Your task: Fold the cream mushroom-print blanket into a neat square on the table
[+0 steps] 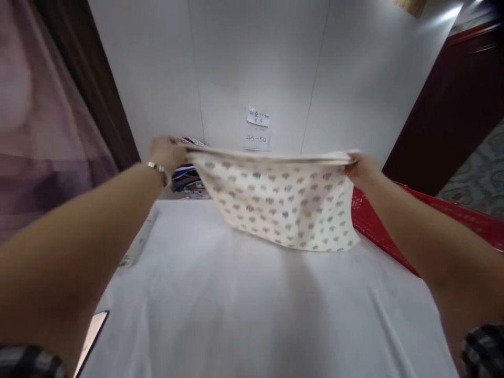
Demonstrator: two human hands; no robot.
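Note:
A cream cloth [283, 202] with small printed motifs hangs stretched between my two hands over the table. My left hand [167, 154] is closed on its upper left corner; a bracelet circles that wrist. At the upper right corner my right hand [362, 169] grips the same edge. The upper edge looks folded or rolled, and the lower edge hangs down near the white tablecloth [236, 315]. Whether the cloth is a garment or a plain piece, I cannot tell.
A stack of folded fabrics [191, 181] sits behind my left hand. To the right stands a red plastic basket [378, 231]. A phone or tablet [92, 336] lies at lower left. Handwritten paper labels [258, 116] are stuck on the white wall. A pinkish curtain [51, 115] hangs left.

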